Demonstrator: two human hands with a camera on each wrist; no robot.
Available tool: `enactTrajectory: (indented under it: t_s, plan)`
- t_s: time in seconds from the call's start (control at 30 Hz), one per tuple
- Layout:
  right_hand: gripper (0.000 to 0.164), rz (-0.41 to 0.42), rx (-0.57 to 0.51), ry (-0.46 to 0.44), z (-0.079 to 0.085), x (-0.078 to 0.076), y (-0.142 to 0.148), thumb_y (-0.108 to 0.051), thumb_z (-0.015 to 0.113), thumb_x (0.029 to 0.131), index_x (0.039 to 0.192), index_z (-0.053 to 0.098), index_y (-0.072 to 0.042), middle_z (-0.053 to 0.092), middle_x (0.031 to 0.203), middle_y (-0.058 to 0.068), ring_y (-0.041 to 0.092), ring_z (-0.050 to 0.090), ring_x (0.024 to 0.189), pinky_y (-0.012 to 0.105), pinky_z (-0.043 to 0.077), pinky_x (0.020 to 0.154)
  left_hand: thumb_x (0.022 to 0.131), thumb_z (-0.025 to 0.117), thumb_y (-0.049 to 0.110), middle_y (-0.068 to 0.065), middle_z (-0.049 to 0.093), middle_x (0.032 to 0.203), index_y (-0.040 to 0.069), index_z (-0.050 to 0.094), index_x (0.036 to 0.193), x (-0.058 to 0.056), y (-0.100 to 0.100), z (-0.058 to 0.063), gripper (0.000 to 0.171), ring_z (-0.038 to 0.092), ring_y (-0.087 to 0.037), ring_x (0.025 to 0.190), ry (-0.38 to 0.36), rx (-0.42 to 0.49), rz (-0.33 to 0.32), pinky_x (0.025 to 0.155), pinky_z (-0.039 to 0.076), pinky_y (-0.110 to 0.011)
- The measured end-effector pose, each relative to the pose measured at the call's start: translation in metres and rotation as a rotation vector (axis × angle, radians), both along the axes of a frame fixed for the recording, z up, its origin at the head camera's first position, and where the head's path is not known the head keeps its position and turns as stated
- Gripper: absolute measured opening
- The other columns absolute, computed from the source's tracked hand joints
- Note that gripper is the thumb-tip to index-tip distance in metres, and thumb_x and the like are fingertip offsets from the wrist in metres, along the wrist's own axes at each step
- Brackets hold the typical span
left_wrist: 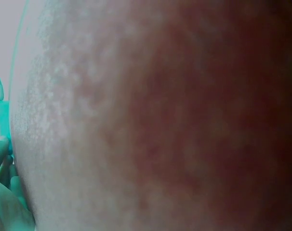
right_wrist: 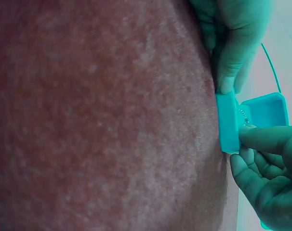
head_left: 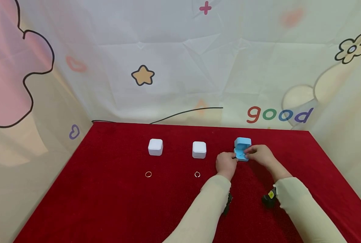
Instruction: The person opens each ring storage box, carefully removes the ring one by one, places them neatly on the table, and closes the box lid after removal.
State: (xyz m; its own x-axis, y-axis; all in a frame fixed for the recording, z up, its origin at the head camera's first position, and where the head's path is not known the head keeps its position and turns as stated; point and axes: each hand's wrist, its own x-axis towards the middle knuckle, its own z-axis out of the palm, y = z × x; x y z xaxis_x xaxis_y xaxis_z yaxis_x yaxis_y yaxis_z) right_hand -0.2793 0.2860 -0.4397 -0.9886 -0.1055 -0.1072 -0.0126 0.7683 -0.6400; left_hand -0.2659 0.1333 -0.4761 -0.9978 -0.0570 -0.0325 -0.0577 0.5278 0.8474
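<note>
A light blue ring box (head_left: 242,142) stands with its lid up at the back right of the red cloth. My left hand (head_left: 226,165) grips its left side between thumb and fingers. From the right, my right hand (head_left: 261,155) reaches into the box, its fingertips pinching at a ring (right_wrist: 243,115) with small bright stones in the right wrist view. The ring's lower part is hidden by the fingers. In the left wrist view, the box (left_wrist: 3,118) and fingers show only at the left edge.
Two closed white ring boxes (head_left: 155,147) (head_left: 199,150) stand left of the blue one. In front of them lie a thin ring (head_left: 148,174) and a second ring (head_left: 197,174) with a gap in its band. A printed cloth backdrop (head_left: 174,91) rises behind the red cloth (head_left: 107,202).
</note>
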Motion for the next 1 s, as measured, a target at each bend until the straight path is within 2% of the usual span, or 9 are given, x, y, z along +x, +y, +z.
enactTrajectory:
  t_s: [0.27,0.47,0.7,1.0]
  plan:
    - [0.022,0.014,0.076,0.037,0.001,-0.004,-0.004,-0.007,0.072,0.092,0.106,0.073,0.01,0.072,0.102,0.028,0.033,0.062,0.092,0.031,0.054,0.073,0.09,0.078,0.012,0.0,0.08,0.113,0.015,0.08,0.113,-0.001,0.0,0.0,0.024,0.074,-0.017,0.104,-0.019,0.026,-0.001,0.081,0.06,-0.024]
    - [0.02,0.005,0.099,0.046,0.003,-0.003,-0.009,-0.005,0.071,0.092,0.104,0.073,0.012,0.073,0.099,0.028,0.032,0.063,0.089,0.031,0.054,0.071,0.091,0.077,0.012,0.001,0.08,0.114,0.015,0.08,0.114,-0.001,0.0,0.002,0.024,0.073,-0.017,0.106,-0.033,0.022,-0.002,0.082,0.06,-0.025]
    - [0.017,-0.011,0.12,0.042,0.003,-0.002,-0.014,-0.001,0.069,0.092,0.101,0.074,0.013,0.074,0.093,0.027,0.027,0.062,0.082,0.028,0.052,0.067,0.091,0.077,0.011,0.0,0.08,0.113,0.014,0.08,0.115,0.001,-0.001,0.003,0.024,0.074,-0.018,0.103,-0.014,0.013,-0.006,0.08,0.061,-0.025]
    - [0.018,0.003,0.131,0.055,0.0,-0.002,-0.012,-0.003,0.069,0.093,0.1,0.074,0.012,0.074,0.096,0.028,0.029,0.062,0.084,0.03,0.053,0.068,0.09,0.078,0.011,0.0,0.08,0.112,0.014,0.08,0.114,0.001,-0.002,0.002,0.024,0.074,-0.017,0.1,0.001,0.007,-0.011,0.079,0.06,-0.023]
